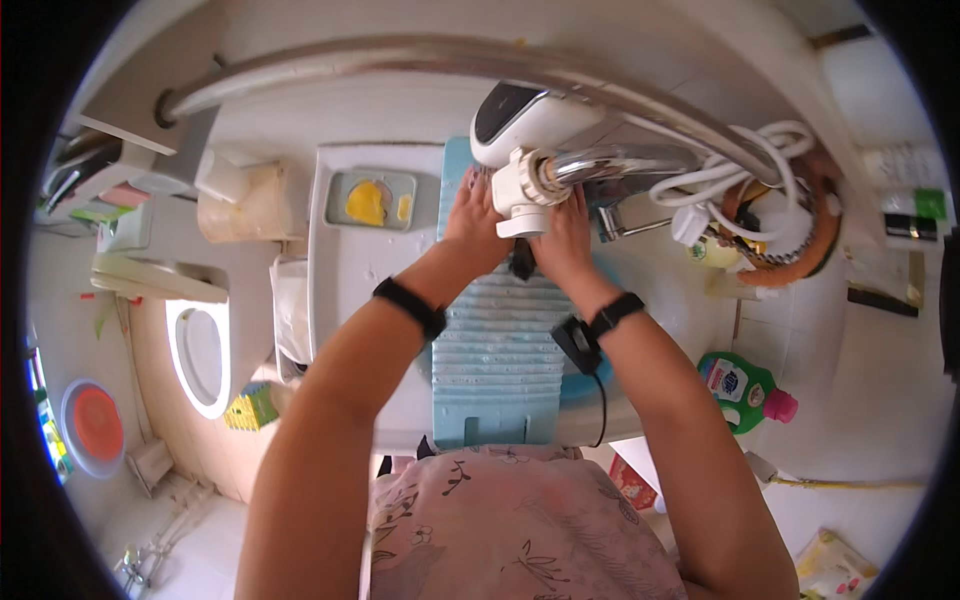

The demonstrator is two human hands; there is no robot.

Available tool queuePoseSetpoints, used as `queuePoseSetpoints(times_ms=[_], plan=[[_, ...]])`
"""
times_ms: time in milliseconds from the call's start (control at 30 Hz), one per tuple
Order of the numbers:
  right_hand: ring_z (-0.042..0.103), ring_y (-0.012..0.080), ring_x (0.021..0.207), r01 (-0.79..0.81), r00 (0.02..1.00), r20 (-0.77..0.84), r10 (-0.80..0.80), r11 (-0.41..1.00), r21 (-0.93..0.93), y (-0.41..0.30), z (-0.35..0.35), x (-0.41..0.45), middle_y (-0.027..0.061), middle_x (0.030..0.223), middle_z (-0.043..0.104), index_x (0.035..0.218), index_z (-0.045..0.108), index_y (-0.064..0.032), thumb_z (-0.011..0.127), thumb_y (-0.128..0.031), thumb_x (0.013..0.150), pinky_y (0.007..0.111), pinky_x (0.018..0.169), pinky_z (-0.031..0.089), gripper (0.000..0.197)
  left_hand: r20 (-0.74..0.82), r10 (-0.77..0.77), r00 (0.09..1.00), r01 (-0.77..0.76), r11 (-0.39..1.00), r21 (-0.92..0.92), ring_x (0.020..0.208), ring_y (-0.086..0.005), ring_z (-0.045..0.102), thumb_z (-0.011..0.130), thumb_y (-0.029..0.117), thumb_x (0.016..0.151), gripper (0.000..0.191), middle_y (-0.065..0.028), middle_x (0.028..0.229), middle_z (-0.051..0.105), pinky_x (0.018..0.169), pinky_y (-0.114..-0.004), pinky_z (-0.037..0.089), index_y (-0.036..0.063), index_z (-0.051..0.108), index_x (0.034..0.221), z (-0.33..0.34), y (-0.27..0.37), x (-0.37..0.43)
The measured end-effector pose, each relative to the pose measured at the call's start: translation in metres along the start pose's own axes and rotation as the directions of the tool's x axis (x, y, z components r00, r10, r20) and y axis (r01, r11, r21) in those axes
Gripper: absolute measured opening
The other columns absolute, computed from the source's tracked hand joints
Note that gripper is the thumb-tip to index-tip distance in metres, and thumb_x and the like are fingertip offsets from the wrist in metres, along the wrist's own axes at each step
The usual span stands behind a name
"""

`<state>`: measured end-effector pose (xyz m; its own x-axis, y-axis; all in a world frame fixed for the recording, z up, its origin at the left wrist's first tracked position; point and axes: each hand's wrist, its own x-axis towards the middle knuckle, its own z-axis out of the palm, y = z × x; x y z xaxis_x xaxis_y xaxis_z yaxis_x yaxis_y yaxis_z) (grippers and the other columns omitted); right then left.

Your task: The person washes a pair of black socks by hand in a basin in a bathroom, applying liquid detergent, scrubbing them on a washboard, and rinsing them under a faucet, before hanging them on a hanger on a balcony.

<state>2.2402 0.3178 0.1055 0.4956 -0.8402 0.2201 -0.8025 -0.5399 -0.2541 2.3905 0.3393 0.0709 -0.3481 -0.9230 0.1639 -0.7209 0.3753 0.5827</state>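
A light blue plastic washboard (499,337) with wet ridges lies across a white sink, over a blue basin (585,384). Near its far end my left hand (476,214) reaches forward, with the fingers extended. My right hand (564,232) is beside it on the right, partly behind the white faucet fitting (523,191). Dark wet cloth (523,260) shows between my two hands; most of it is hidden by them and the fitting. How firmly either hand grips the cloth cannot be made out. Black bands circle both wrists, and a small black device hangs by the right one.
A soap dish (372,200) with yellow soap sits left of the washboard. The chrome spout (622,161) and a metal rail (420,56) cross above. Coiled white cable (731,176) hangs at right, above a green detergent bottle (742,394). A toilet (199,356) stands at left.
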Motion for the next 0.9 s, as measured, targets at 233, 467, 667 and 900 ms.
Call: queuePoseSetpoints(times_ms=[233,467,667,900], plan=[[0.029,0.0382,0.123,0.003,1.000,-0.002,-0.003,0.975,0.221,-0.026,-0.019,-0.062,0.0228,0.130,0.033,0.124,0.034,-0.0002,0.057,-0.008,0.069,0.047,0.102,0.022,0.060,0.148,-0.098,0.984,0.041,0.938,0.345,0.131,-0.0389,0.009,0.050,0.032,0.078,0.074,-0.0240,0.140,0.016,0.107,-0.046,0.008,-0.0070,0.019,0.132,-0.004,0.045,-0.052],[0.036,0.0329,0.118,-0.223,0.950,-0.018,0.313,0.713,0.665,-0.054,-0.034,-0.139,0.0175,0.125,0.038,0.122,0.035,-0.0015,0.047,0.003,0.072,0.040,0.100,0.027,0.052,0.139,-0.039,0.989,0.070,0.973,-0.221,0.130,-0.0404,0.011,0.053,0.016,0.082,0.072,-0.0278,0.138,0.011,0.105,-0.045,0.012,-0.0076,0.008,0.133,0.011,0.102,-0.101],[0.048,0.0169,0.105,0.045,0.726,0.225,0.650,-0.371,0.927,-0.053,-0.081,-0.157,0.0065,0.117,0.047,0.124,0.037,-0.0080,0.037,-0.021,0.087,0.030,0.091,0.038,0.039,0.042,0.130,0.991,-0.071,0.751,-0.657,0.129,-0.0350,0.014,0.053,0.005,0.081,0.077,-0.0240,0.138,0.010,0.104,-0.036,0.017,-0.0033,0.000,0.135,-0.006,0.175,-0.070],[0.051,0.0164,0.101,0.086,0.672,0.287,0.683,-0.457,0.885,-0.017,-0.141,-0.184,0.0066,0.114,0.051,0.119,0.040,-0.0075,0.032,-0.046,0.091,0.030,0.088,0.041,0.049,0.084,0.221,0.972,-0.164,0.886,-0.434,0.127,-0.0403,0.017,0.044,0.029,0.087,0.069,-0.0267,0.136,0.017,0.103,-0.050,0.010,-0.0053,0.007,0.134,0.020,0.243,-0.045]])
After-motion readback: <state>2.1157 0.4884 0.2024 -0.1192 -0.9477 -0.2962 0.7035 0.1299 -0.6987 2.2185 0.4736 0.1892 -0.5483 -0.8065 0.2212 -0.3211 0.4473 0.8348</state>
